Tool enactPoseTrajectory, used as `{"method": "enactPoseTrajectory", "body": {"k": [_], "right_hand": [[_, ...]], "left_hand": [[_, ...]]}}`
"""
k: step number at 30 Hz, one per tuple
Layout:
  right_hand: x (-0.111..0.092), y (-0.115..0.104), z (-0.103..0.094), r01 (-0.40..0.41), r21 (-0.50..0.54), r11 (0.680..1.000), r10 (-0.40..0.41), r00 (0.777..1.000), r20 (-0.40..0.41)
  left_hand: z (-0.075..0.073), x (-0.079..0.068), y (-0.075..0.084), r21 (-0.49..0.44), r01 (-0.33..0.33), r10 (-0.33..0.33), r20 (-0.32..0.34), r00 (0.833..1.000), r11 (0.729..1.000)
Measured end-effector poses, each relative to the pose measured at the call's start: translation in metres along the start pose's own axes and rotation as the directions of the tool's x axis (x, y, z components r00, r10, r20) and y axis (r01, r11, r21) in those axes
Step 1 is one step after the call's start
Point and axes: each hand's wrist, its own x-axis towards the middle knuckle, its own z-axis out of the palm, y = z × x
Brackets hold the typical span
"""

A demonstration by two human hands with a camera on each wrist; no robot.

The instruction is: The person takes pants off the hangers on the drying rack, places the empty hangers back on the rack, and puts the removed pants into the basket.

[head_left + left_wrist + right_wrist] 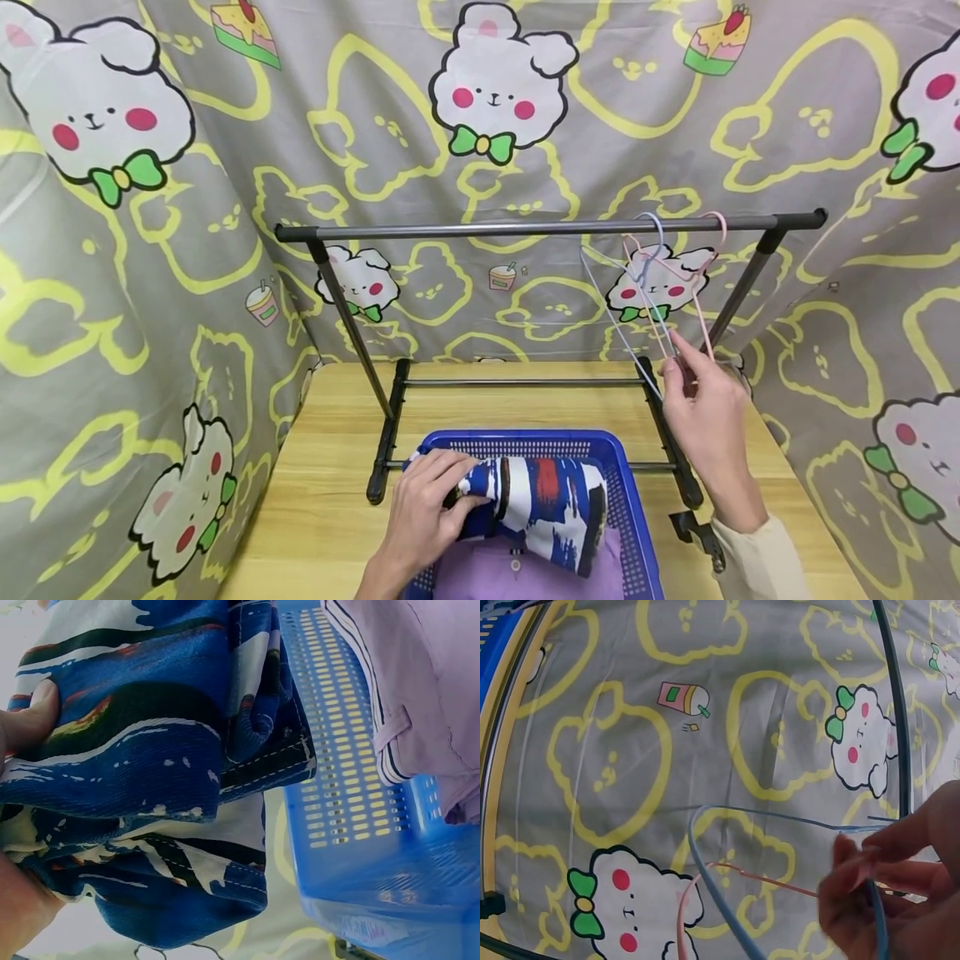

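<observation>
My left hand [423, 504] grips a folded garment [555, 508] with a blue, white and red pattern, holding it over the basket. In the left wrist view the thumb lies on top of the patterned cloth [135, 720], whose stitched hems show. My right hand [705, 408] pinches the light blue hanger [611, 304], which hangs by its hook from the rack's rail [450, 231]. Beside it on the same rail hangs a pink hanger [701, 321]. The right wrist view shows the blue hanger [721, 900] running to my curled fingers, partly hidden by them.
A blue perforated basket [633, 508] stands on the wooden table [337, 450] with a purple garment [540, 575] in it. The rack's black feet [386, 433] stand on both sides behind the basket. A patterned curtain [480, 192] surrounds the table at the back and sides.
</observation>
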Motion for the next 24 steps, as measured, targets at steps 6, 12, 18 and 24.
{"method": "enactPoseTrajectory", "body": {"k": [6,12,18,24], "right_hand": [[-0.008,-0.004,-0.002,0.119,-0.021,0.993,-0.119,0.993,0.0],[-0.018,-0.013,-0.011,0.168,0.044,0.985,-0.166,0.986,-0.034],[-0.024,-0.037,-0.021,0.328,0.185,0.927,-0.313,0.944,-0.105],[-0.038,-0.055,-0.011,0.459,0.442,0.77,-0.509,0.861,-0.007]], "left_hand": [[0.003,0.003,-0.003,-0.014,-0.001,0.001,-0.003,1.0,1.0],[0.004,0.005,-0.005,-0.013,-0.007,0.008,0.002,1.0,1.0],[0.003,0.009,-0.008,-0.015,-0.009,0.009,0.01,1.0,1.0],[0.001,0.011,-0.007,-0.029,-0.003,0.003,0.014,1.0,1.0]]}}
